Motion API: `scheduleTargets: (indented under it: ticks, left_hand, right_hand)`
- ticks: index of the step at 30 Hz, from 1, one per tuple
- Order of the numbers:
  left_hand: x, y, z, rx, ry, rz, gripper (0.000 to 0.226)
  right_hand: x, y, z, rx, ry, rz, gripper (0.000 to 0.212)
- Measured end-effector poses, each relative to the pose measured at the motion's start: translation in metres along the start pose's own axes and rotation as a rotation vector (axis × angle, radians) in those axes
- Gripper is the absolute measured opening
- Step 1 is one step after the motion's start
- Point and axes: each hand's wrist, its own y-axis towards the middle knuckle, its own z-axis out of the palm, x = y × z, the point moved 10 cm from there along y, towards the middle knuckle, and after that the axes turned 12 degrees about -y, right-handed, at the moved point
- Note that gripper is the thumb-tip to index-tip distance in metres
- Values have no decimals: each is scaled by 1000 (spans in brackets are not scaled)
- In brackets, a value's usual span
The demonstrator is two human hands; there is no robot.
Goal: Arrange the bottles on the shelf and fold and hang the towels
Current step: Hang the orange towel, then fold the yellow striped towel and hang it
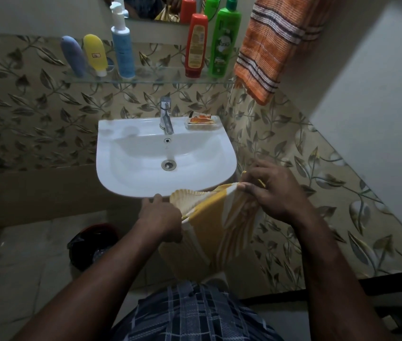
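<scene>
Your left hand point(163, 217) and right hand point(274, 190) each pinch the yellow striped towel point(216, 225), stretched between them. Five bottles point(196, 45) stand on the shelf point(158, 78); one orange towel point(269, 45) hangs.

So we're reaching in from the bottom with both arms bare, left forearm point(91, 284) angling up to the right, right forearm point(330, 274) angling up to the left. Our left hand point(161, 217) is curling round one edge of the yellow towel point(219, 225), back of the hand up. Our right hand point(276, 190) is pinching the other corner between thumb and fingers, knuckles up. We're holding the two hands apart.
</scene>
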Motion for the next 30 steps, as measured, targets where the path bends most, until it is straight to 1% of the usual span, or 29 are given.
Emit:
scheduleTargets:
  ticks: [2,3,4,5,6,7,8,9,10,11,12,15,16,19,21,23,25,27,30]
  left_hand:
    - [-8,-3,-15,-102,-33,4,42]
    - [-15,-3,-23,-137,-65,44,39]
    - [-26,-4,-28,-132,-147,122,36]
    - [-41,-8,-30,-99,-323,241,33]
    - [-57,-13,-33,-46,-594,370,30]
    - [-68,-21,-38,3,-915,459,26]
    - [-71,-27,-46,6,-1197,497,22]
    - [-70,-29,-52,-28,-1384,511,19]
    - [-67,-30,-57,-84,-1462,517,19]
    - [-65,-30,-61,-146,-1442,518,21]
    - [-64,-30,-63,-194,-1367,516,25]
    - [-62,-26,-63,-232,-1148,475,36]
    - [-63,-26,-63,-249,-1080,485,34]
    - [-62,-24,-74,-393,-877,495,6]
    - [-51,-15,-76,-412,-818,435,13]
    - [-45,-9,-75,-363,-771,440,19]
    - [-48,-7,-73,-270,-804,522,20]
    - [-54,-8,-72,-166,-968,599,18]
    - [-59,-9,-65,-65,-1154,620,27]
  right_hand:
    - [-1,0,-1,-14,3,5,6]
    - [0,1,-2,-18,-1,3,6]
    - [0,1,-1,-20,-5,0,6]
    - [2,1,-1,-20,-9,-8,6]
    - [5,1,0,-20,-17,-21,6]
    - [10,2,1,-21,-28,-36,6]
    - [13,2,2,-22,-38,-45,6]
    - [14,2,2,-25,-44,-47,6]
    - [15,2,3,-26,-48,-49,6]
    - [15,2,4,-24,-52,-51,6]
    - [15,2,4,-22,-55,-53,6]
    - [15,0,2,-20,-54,-65,5]
    - [16,0,1,-17,-51,-73,5]
    - [17,-2,1,2,-50,-99,5]
    - [17,-4,1,7,-45,-109,5]
    - [19,-6,-1,12,-35,-124,4]
    - [21,-7,-2,7,-32,-150,4]
    - [22,-7,-4,-3,-23,-163,4]
    - [23,-6,-5,-6,-7,-168,4]
